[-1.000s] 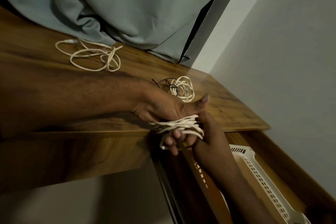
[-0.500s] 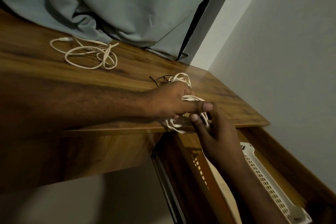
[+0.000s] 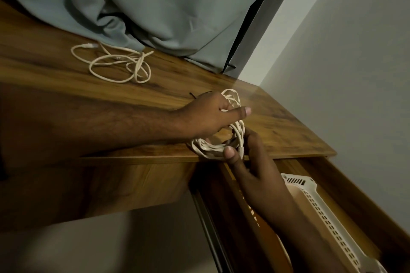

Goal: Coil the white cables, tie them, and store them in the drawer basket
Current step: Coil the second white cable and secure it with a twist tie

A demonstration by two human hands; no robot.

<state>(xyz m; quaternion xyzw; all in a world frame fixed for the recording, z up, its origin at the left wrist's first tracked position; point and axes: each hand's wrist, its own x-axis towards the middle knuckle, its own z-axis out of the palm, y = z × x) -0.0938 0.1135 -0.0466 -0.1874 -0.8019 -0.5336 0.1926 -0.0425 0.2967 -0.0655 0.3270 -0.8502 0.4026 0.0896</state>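
A freshly wound white cable coil (image 3: 210, 147) lies at the front edge of the wooden desk (image 3: 288, 131). My right hand (image 3: 253, 166) pinches its near side between thumb and fingers. My left hand (image 3: 208, 117) lies palm down over the coil's far side, fingers curled on the strands and thumb stretched out. Just beyond its fingers a second coil (image 3: 231, 96) shows, with a black tie (image 3: 192, 95) poking out behind the hand. A loose, untied white cable (image 3: 117, 65) lies farther back on the desk. The white perforated basket (image 3: 310, 195) sits in the open drawer under my right forearm.
A grey-green curtain (image 3: 166, 6) hangs over the back of the desk. A pale wall (image 3: 355, 73) runs close along the right side. The drawer's wooden side (image 3: 355, 197) juts out toward me below the desk's edge.
Both hands rose from in front of the drawer onto the desk's edge. The coil came off my left hand's fingers and now lies on the desk, my right hand pinching it.
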